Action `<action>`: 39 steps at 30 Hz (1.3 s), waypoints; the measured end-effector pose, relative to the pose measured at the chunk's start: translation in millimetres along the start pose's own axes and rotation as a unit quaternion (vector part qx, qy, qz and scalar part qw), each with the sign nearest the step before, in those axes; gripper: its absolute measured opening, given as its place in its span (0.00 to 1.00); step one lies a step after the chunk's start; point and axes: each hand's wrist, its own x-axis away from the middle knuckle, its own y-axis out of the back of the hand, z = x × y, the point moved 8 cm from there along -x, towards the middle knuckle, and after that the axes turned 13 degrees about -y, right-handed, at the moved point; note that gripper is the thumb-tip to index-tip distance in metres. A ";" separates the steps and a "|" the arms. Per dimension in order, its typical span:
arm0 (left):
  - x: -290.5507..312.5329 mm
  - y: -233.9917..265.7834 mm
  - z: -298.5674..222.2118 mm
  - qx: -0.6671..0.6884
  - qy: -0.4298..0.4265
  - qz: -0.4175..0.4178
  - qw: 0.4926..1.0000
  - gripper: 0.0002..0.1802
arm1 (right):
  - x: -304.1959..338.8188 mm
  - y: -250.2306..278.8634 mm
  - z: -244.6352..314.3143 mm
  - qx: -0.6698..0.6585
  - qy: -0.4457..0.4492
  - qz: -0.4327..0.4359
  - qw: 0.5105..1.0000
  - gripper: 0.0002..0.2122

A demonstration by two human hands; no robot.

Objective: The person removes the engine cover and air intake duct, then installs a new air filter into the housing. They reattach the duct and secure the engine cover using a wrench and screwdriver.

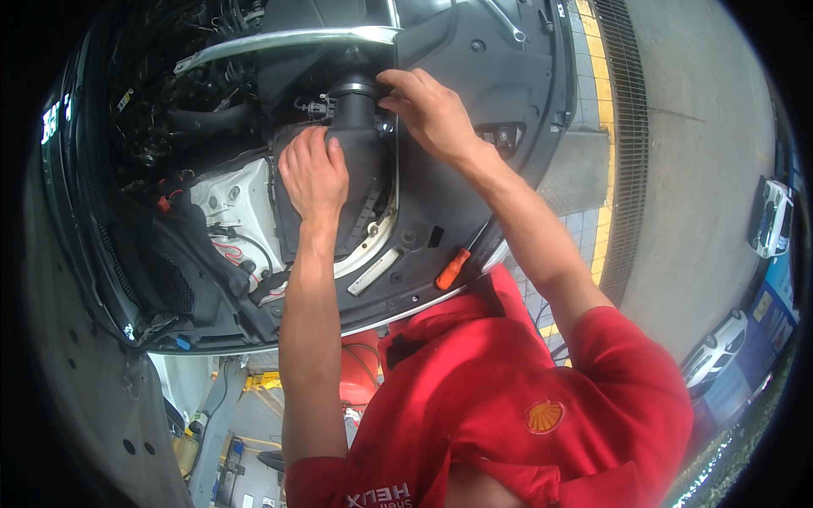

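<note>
A mechanic in a red shirt (508, 372) is leaning over an open engine bay, both forearms reaching up from the bottom of the frame. An orange-handled screwdriver (453, 269) is lying on the dark front trim, right of centre, near the shirt. Just above the frame's centre, the left hand (313, 173) is resting palm down on the black air filter housing (360, 169), fingers extended and close together, apparently gripping nothing. The right hand (434, 110), at upper centre, is curling loosely beside the intake duct (354, 114), its thumb and forefinger slightly parted near the silver hose clamp (353, 88); whether the fingertips are pinching anything cannot be told.

For careful work at this joint, the left palm would do best pressing evenly to keep the housing from rocking, while the right fingers feel around the band to check that it is sitting square and not pinching the hose. Care also seems due to the small sensor connector (318, 108), which is protruding just left of the duct and could be snagged by a stray finger.

Beyond the hands, a silver brace bar (288, 39) is crossing the top of the bay, and a wrench (517, 32) is lying at upper right. A floor grate (622, 127) is running down the right side, with white cars (772, 218) showing at the far right edge.
</note>
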 end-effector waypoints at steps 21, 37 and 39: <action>1.2 -1.8 1.7 0.004 0.004 0.002 1.000 0.16 | 0.5 1.3 0.0 -0.086 0.024 -0.003 0.996 0.21; 1.5 -1.7 2.2 0.003 0.006 0.002 1.000 0.17 | -11.9 -16.4 -27.4 -0.131 -0.092 0.033 0.987 0.11; 0.7 -1.6 1.7 0.001 0.003 0.003 1.000 0.17 | -10.3 -19.9 -36.0 -0.164 -0.140 0.005 0.976 0.10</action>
